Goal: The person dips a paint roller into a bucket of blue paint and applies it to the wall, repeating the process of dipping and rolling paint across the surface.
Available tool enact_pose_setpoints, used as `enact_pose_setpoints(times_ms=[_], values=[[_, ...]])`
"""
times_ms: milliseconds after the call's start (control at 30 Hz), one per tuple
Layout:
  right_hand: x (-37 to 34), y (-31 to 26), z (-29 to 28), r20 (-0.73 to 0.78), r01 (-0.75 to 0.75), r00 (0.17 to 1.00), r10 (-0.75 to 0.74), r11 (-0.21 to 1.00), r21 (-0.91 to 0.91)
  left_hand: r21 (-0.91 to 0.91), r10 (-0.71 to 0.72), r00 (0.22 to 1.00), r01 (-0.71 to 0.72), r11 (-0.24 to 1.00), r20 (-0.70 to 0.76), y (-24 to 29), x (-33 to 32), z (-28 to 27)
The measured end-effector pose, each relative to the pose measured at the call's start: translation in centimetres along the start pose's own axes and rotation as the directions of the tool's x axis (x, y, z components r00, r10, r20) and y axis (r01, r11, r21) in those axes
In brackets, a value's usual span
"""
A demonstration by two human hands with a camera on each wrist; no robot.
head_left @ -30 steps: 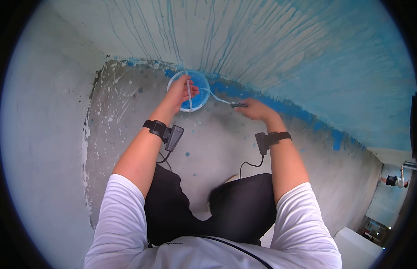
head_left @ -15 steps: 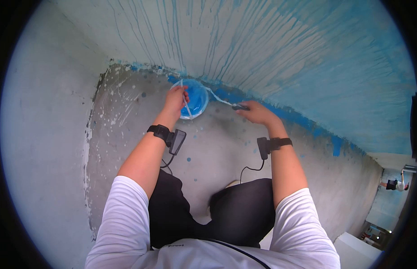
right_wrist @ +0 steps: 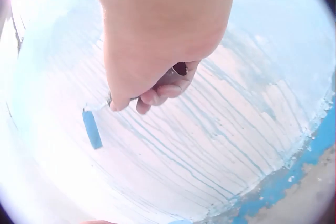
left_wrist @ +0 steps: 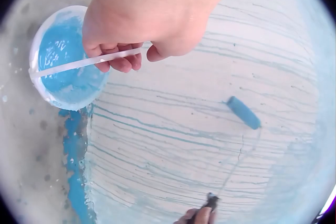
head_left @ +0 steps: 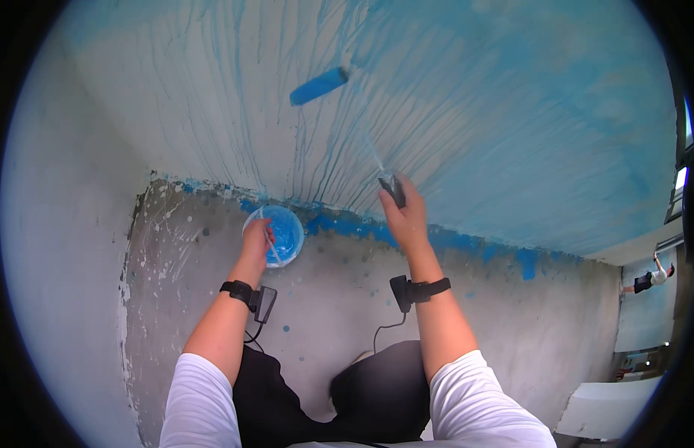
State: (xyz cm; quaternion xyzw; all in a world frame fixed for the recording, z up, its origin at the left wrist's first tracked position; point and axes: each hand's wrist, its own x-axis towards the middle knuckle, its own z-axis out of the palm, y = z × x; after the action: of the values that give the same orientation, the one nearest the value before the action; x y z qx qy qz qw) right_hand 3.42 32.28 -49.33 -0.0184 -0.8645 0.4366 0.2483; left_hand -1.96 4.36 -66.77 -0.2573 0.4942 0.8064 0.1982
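Note:
A white bucket (left_wrist: 67,103) with wet blue paint (head_left: 289,233) inside stands on the floor at the foot of the wall. My left hand (head_left: 256,243) has its fingers curled round the bucket's pale strap-like handle (left_wrist: 63,67), which crosses over the opening. Farther right, my right hand (head_left: 408,216) grips the dark handle (head_left: 392,190) of a paint roller, thumb along it. Its blue sleeve (head_left: 319,86) lies against the wall, up and left of that hand. The thin frame between handle and sleeve is blurred. In the right wrist view, the sleeve (right_wrist: 92,129) shows beyond the thumb.
Blue drips streak the pale wall (head_left: 235,112), with solid light blue farther right. Splattered grey floor (head_left: 347,299) meets it along a dark blue painted strip (head_left: 347,228). A plain side wall (head_left: 71,246) rises at left. Another person (head_left: 651,278) stands far right.
The roller sleeve, hidden at the bucket before, now shows up on the wall. My right hand has risen and turned its handle upward. The left hand keeps the bucket handle; the view has tilted up.

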Motion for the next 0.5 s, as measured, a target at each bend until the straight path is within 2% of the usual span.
enact_pose_setpoints(times_ms=[133,167,200,367,467,500], values=[[1.2,-1.3,-0.5,-0.108,-0.040,0.993,0.048,0.996,0.076,-0.001,0.021,1.000,-0.021,1.000,-0.002,-0.1,-0.1,-0.2],[1.4,-2.0,-0.9,-0.107,-0.097,0.985,0.134,0.951,0.293,0.004,0.016,1.000,-0.016,1.000,-0.006,0.0,-0.1,-0.2],[1.7,-2.7,-1.0,-0.087,-0.146,0.972,0.217,0.856,0.496,0.008,0.010,1.000,-0.010,1.000,-0.010,-0.1,0.0,-0.2],[2.2,-3.8,-1.4,-0.111,-0.134,0.971,0.212,0.866,0.482,0.004,0.020,1.000,-0.020,1.000,-0.008,-0.1,-0.2,0.1],[1.3,-0.1,-0.2,-0.123,-0.172,0.961,0.246,0.887,0.429,-0.005,0.010,1.000,-0.010,1.000,-0.020,-0.1,-0.1,0.2],[0.4,1.4,0.2,-0.119,-0.219,0.955,0.273,0.914,0.342,-0.011,0.005,1.000,-0.006,1.000,-0.025,-0.2,0.0,0.1]])
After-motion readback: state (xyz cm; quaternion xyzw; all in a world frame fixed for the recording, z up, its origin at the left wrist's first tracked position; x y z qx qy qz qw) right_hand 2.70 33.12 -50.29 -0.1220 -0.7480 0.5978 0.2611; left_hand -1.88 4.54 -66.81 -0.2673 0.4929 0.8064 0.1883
